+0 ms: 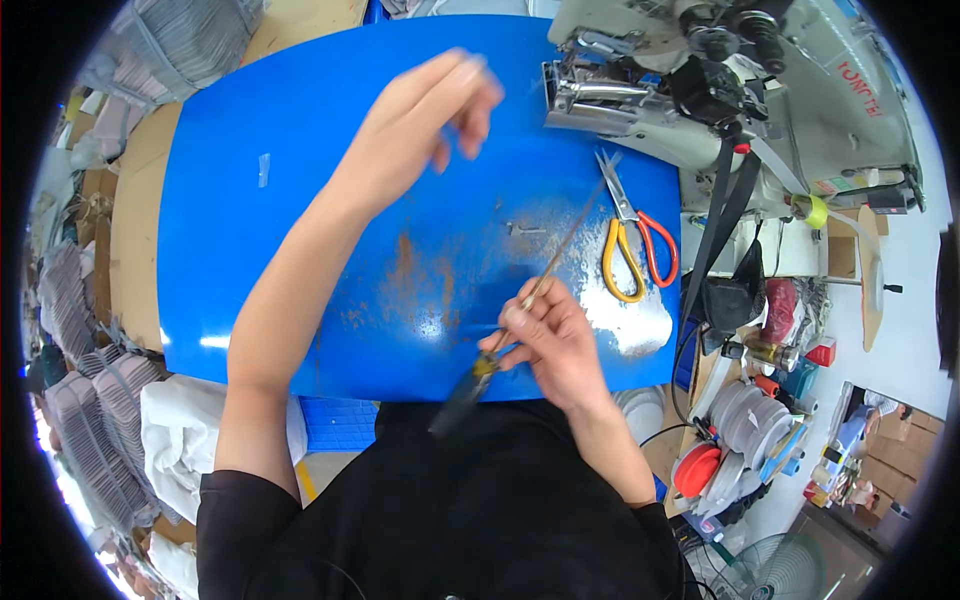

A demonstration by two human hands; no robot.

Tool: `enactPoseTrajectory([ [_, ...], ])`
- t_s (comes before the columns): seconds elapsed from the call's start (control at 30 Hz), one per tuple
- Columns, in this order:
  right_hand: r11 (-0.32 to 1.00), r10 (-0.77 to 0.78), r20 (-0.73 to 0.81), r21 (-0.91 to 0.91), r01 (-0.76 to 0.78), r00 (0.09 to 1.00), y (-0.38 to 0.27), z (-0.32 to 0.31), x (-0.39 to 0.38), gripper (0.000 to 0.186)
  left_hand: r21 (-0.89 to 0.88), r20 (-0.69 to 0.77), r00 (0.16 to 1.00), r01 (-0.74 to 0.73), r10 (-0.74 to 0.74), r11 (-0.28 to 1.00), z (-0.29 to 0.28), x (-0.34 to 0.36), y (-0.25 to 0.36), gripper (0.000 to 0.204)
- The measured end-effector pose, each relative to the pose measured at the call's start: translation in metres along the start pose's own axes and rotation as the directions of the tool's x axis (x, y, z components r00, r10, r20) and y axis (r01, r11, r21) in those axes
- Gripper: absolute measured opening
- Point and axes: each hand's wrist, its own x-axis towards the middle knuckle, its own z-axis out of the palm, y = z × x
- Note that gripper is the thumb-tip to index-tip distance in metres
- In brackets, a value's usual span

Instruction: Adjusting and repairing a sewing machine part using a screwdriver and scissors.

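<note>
- Currently, a long-shafted screwdriver [478, 377] is held by the right hand [560, 345] above the near part of the blue table [240, 270].
- Its thin shaft is clamped between the thumb and fingers of that hand; the dark handle with its yellow collar is pointed down and left toward the black shirt [470, 500], while the shaft is slanted up and right.
- The left hand [425, 125] is raised over the far part of the table; its fingers are bent and blurred by motion, so whether they are pressed together cannot be told.
- Scissors [624, 212] with one yellow and one red handle are laid at the right, blades slightly parted; the shaft's tip is seen beside them, and contact cannot be judged.
- A small metal piece [526, 230] is placed between the hands.
- At the upper right, a sewing machine [810, 100] is mounted.
</note>
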Motion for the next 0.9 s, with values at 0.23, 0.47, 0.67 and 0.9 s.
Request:
enactPoseTrajectory([
  [0.23,0.978,-0.146,0.113,0.169,0.126,0.983,0.015,0.061,0.009,0.019,-0.333,0.034,0.995,0.098,-0.092,0.938,-0.015,-0.201,-0.014,0.081],
  [0.47,0.966,-0.23,0.405,0.207,0.156,0.885,0.006,0.13,0.065,0.016,-0.428,-0.651,0.759,-0.366,0.0,0.826,-0.034,-0.272,-0.044,0.042],
  [0.67,0.949,-0.314,0.387,0.095,0.301,0.867,-0.068,0.115,0.12,0.029,-0.271,-0.849,0.523,-0.56,0.08,0.783,-0.105,-0.273,-0.049,0.051],
  [0.9,0.919,-0.392,0.278,0.065,0.39,0.877,-0.097,0.109,0.14,0.027,-0.245,-0.838,0.531,-0.576,0.129,0.78,-0.122,-0.229,-0.048,0.048],
])
